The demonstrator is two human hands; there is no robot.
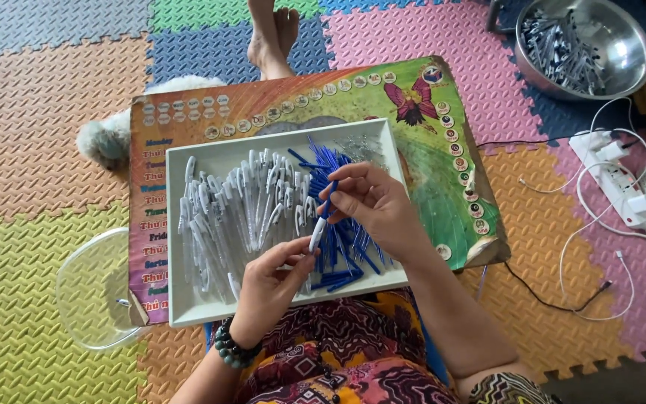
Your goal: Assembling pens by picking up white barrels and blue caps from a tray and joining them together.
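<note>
A white rectangular tray (pixel 211 155) rests on a colourful board (pixel 443 142) across my lap. It holds several white pen barrels (pixel 233 209) on its left side and several blue refills (pixel 338 258) on its right. My left hand (pixel 267 288) pinches the lower end of a white pen barrel (pixel 317 233) above the tray. My right hand (pixel 371 202) holds a blue refill (pixel 329 196) at the barrel's upper end, and the two parts meet between my hands.
A steel bowl (pixel 622 45) with grey pen parts stands at the top right. A white power strip (pixel 614 179) with cables lies to the right. A clear plastic bowl (pixel 91 292) sits at the left. Bare feet (pixel 272 37) rest on the foam mat.
</note>
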